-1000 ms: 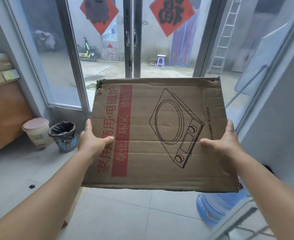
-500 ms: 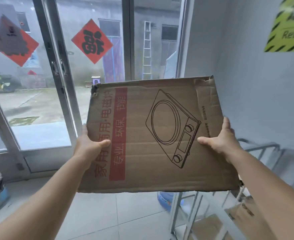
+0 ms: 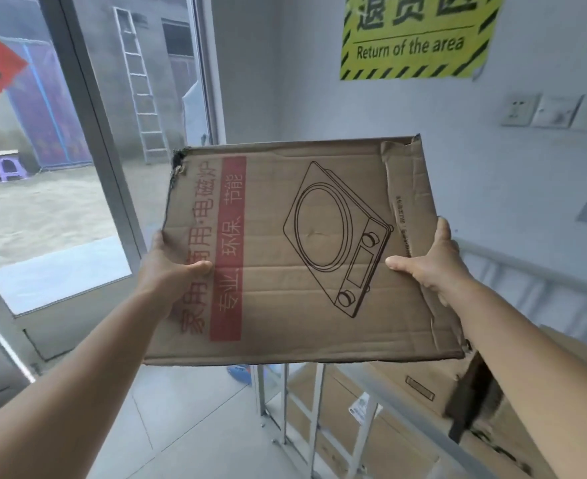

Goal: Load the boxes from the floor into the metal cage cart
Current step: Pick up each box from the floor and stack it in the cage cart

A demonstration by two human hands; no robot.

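Note:
I hold a flat brown cardboard box (image 3: 302, 257) at chest height, its top face printed with a red stripe and a line drawing of an induction cooker. My left hand (image 3: 167, 271) grips its left edge, thumb on top. At the right edge my right hand (image 3: 430, 261) grips the same way. Below and to the right stands the metal cage cart (image 3: 319, 409), its grey bars showing under the box. Several brown boxes (image 3: 406, 402) lie inside the cart.
A glass sliding door (image 3: 88, 160) fills the left side, with a yard and a ladder beyond. A yellow "Return of the area" sign (image 3: 413, 39) hangs on the white wall above the cart. A blue water bottle (image 3: 240, 373) peeks out under the box. Grey floor tiles lie at lower left.
My view has swung to the right with the box still held in both hands. The bins and left door have left the view; the cart, its boxes and the wall sign have come in.

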